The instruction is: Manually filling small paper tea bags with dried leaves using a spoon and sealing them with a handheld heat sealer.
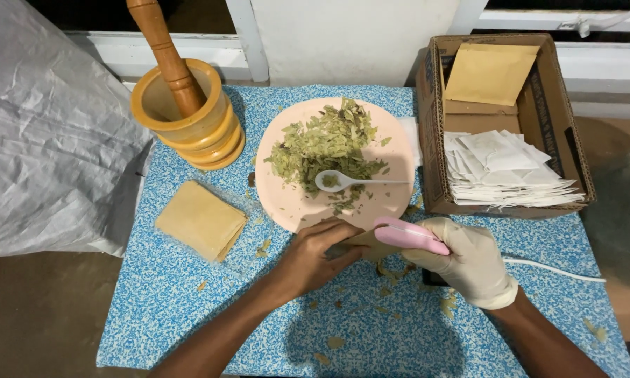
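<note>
While the wooden mortar and pestle (186, 105) and a stack of tan sachets (201, 220) are sitting idle at left, the bare left hand (313, 255) is pinning 1 tan sachet (364, 241) flat with curled fingers, keeping it steady as the gloved right hand (465, 260) is squeezing the pink heat sealer (407, 235) shut across it, just below the pink plate (287, 206) of dried leaves (327, 143).

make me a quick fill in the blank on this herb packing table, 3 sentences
1. The white spoon lies on the pink ____ among dried leaves.
2. The gloved right hand holds a ____ sealer over a tan pouch that the bare left hand steadies.
3. The wooden pestle stands in the ____ mortar.

Missing words: plate; pink; yellow
</note>
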